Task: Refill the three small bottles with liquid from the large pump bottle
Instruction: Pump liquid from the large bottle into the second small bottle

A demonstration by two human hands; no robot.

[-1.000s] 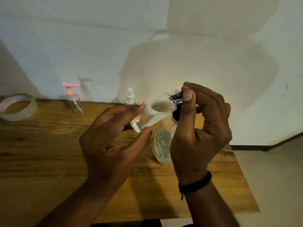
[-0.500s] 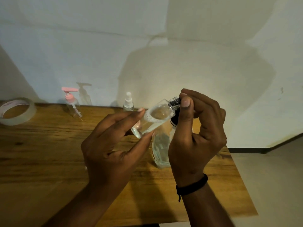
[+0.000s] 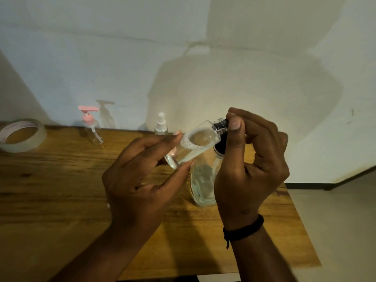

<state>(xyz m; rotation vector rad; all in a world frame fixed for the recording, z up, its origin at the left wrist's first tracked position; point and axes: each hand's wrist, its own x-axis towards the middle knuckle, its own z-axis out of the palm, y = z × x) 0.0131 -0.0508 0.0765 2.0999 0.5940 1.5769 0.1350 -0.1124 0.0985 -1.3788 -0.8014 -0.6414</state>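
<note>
My left hand (image 3: pixel 140 180) holds a small clear bottle (image 3: pixel 195 145) tilted on its side between fingertips and thumb, with a little liquid in it. At the bottle's neck, my right hand (image 3: pixel 250 165) pinches its black cap (image 3: pixel 220 124). Directly behind and below stands the large clear bottle (image 3: pixel 203 184) on the table, its black top partly hidden by my right hand. A small pink-pump bottle (image 3: pixel 91 127) and a small white-spray bottle (image 3: pixel 161 127) stand upright at the table's far edge.
The wooden table (image 3: pixel 61 190) runs to a right edge near my right wrist, with floor beyond. A roll of clear tape (image 3: pixel 22 136) lies at the far left. A pale wall rises close behind the table.
Both hands with the small bottle have dropped slightly in view as the camera shifted. The grip on bottle and cap looks the same.
</note>
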